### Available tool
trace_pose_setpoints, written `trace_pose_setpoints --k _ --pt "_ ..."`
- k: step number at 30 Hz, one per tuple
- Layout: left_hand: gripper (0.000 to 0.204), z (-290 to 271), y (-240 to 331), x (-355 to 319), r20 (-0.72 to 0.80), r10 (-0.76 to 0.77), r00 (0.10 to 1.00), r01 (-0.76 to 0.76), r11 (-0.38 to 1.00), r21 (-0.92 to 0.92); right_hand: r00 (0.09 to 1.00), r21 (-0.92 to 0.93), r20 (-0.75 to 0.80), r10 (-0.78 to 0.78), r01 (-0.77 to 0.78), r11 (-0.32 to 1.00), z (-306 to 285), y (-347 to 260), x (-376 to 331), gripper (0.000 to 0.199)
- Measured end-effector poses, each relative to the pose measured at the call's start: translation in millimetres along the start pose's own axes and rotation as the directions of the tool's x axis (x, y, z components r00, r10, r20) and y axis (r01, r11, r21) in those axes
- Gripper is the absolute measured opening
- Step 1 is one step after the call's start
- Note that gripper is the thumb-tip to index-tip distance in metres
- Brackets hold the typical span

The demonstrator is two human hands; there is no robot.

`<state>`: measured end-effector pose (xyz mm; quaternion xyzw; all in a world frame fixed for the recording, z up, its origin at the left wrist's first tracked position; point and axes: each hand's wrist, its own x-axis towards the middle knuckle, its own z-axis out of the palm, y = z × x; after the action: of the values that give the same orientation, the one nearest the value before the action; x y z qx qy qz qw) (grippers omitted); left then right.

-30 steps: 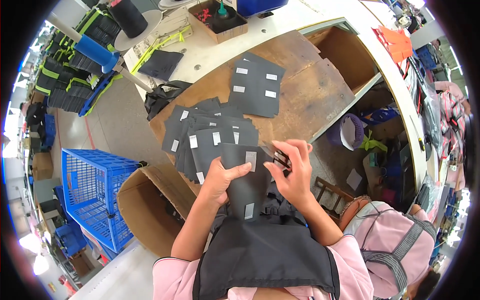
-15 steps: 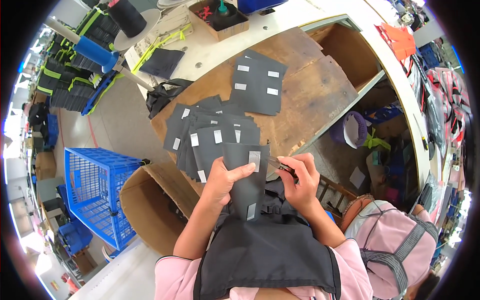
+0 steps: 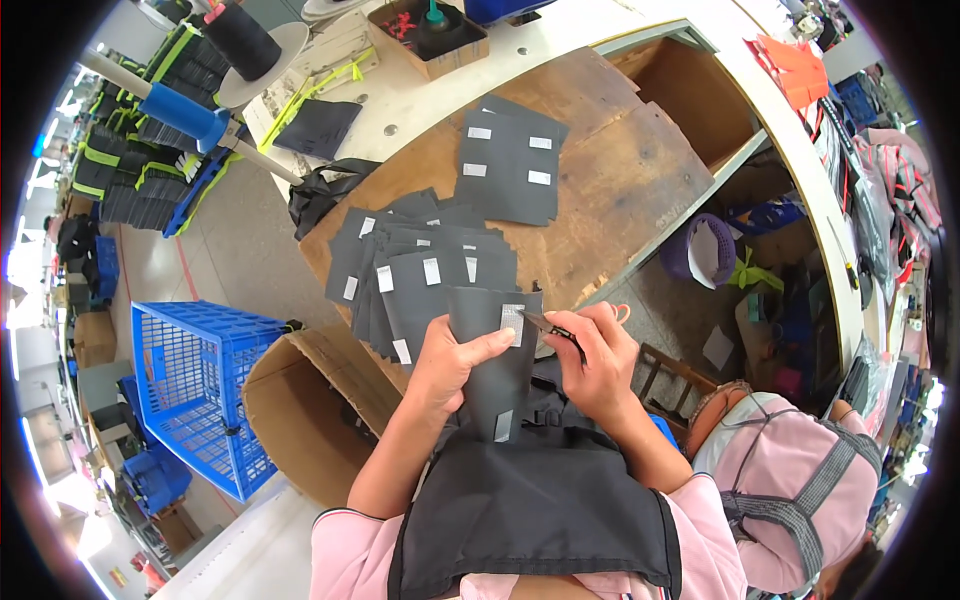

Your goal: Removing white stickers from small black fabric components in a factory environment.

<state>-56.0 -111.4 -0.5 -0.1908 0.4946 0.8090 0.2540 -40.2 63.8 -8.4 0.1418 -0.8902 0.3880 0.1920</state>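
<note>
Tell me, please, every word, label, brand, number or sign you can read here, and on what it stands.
None is legible.
White patch on the held dark sheet: fine marks, too small to read.
White patches on the piled sheets: likewise too small.

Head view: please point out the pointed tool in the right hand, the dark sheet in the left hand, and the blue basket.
Pointed tool [image 3: 542,322]: head view, on its metal blade end.
Dark sheet [image 3: 488,390]: head view, on its bare middle.
Blue basket [image 3: 238,368]: head view, on its side wall.
</note>
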Motion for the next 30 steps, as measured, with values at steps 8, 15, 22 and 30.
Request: trace_pose_setpoints --k 8,15,22,30 --pt "0.025 -4.0 -5.0 2.8 0.018 -0.014 1.0 0.013 0.999 0.049 0.998 0.019 0.033 0.045 -0.045 0.999 -8.4 0.6 1.5 0.024" --pt "0.021 -3.2 1.0 1.3 0.025 0.019 0.999 -0.022 0.993 0.113 0.994 -0.046 0.084 -0.074 0.078 0.996 -11.8 6.7 7.2 0.025" --pt "0.022 -5.0 -3.5 7.1 0.05 -0.012 0.999 0.006 0.994 0.107 0.975 0.159 0.22 0.034 -0.071 0.985 -18.3 18.3 6.2 0.023" --pt "0.039 -1.7 -0.6 0.9 -0.03 0.002 1.0 0.003 0.985 0.172 0.989 0.088 0.145 0.012 -0.025 0.996 -7.9 6.6 13.2 0.022"
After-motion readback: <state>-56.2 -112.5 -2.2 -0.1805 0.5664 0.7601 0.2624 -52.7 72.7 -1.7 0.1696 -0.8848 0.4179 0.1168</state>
